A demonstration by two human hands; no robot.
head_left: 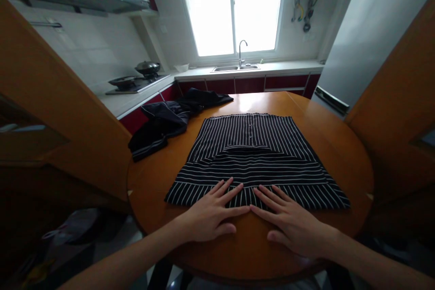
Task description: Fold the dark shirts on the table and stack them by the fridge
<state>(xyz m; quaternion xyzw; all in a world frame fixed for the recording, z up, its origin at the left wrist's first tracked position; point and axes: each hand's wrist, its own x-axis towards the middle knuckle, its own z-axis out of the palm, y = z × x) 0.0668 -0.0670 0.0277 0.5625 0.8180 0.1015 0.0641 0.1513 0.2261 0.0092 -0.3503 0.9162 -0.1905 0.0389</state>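
A black shirt with white stripes (258, 170) lies folded flat on the round wooden table (346, 163). Buttons run down its middle toward the far edge, and a folded band with crosswise stripes covers the near half. My left hand (214, 210) rests with spread fingers on the shirt's near edge, left of the middle. Beside it my right hand (288, 217) lies the same way, fingers apart on the same edge. The two index fingertips almost meet. Neither hand grips the cloth.
A crumpled dark garment (166, 118) lies on the table's far left, partly over its edge. Beyond are a counter with a sink (234, 68), a stove (139, 84) with two pans, and a fridge (346, 31) on the right. Wooden door frames flank the table.
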